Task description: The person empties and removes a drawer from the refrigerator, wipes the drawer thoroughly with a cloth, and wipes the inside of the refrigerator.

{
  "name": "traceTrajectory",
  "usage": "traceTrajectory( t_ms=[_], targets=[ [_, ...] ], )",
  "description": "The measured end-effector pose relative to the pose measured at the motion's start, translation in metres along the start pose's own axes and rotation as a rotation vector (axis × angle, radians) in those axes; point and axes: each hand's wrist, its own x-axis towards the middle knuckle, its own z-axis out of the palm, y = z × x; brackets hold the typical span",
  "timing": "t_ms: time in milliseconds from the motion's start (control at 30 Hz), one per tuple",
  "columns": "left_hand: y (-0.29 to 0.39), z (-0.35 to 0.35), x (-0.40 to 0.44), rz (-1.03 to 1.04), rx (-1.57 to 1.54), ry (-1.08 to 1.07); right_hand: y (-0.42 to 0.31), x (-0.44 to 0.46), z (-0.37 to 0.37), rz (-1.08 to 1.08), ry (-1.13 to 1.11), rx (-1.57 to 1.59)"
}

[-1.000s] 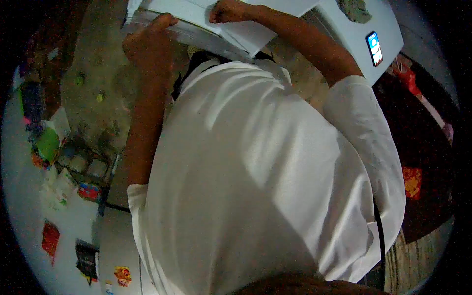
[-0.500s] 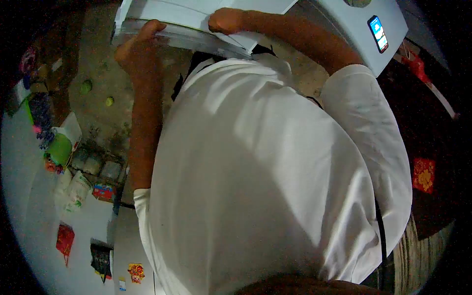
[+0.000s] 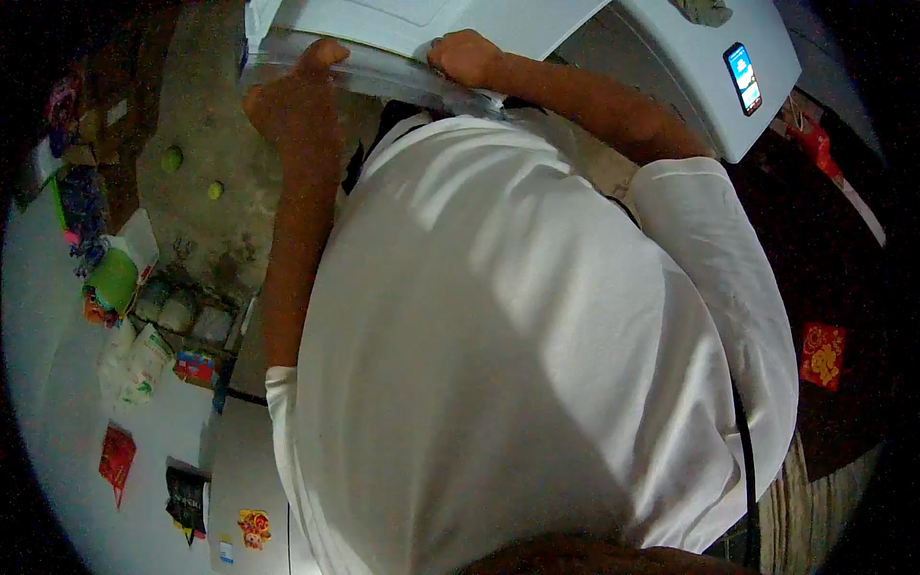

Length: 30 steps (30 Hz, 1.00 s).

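Observation:
At the top of the head view is a white panel [image 3: 369, 17] with a shallow recessed outline. A clear plastic strip [image 3: 388, 79] runs along its near edge; I cannot tell exactly what the piece is. My left hand [image 3: 299, 96] grips the left part of this strip, thumb over the top, the other fingers mostly hidden below. Farther right, my right hand [image 3: 467, 59] is closed at the strip's edge with its knuckles up. Whatever lies inside its fingers is hidden.
A phone [image 3: 743, 79] with a lit screen lies on the white appliance top [image 3: 685, 72] at right. Two green round objects [image 3: 172, 159] lie on the floor at left. Bags [image 3: 146, 364] and a green container [image 3: 113, 280] stand by the left wall. A red ribbon [image 3: 813, 144] hangs at right.
Both hands and the panel appear slightly farther right in the view. The white flap beneath my right hand no longer shows, and more of the panel's recessed face is visible.

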Motion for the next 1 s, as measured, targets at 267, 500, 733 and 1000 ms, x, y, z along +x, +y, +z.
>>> traceTrajectory(
  t_ms=[267, 500, 733, 1000],
  targets=[
    [0.005, -0.009, -0.006, 0.041, 0.167, 0.022, 0.015, -0.003, 0.004, 0.266, 0.087, 0.255],
    [0.002, -0.009, 0.001, 0.150, 0.305, 0.017, 0.014, -0.009, -0.004, 0.216, 0.096, 0.049],
    [-0.006, -0.010, 0.003, 0.146, 0.093, 0.001, 0.014, -0.015, -0.010, 0.134, 0.190, 0.076],
    [-0.023, -0.017, -0.008, 0.251, 0.250, -0.046, 0.028, -0.025, -0.021, 0.263, 0.367, 0.429]
  ],
)
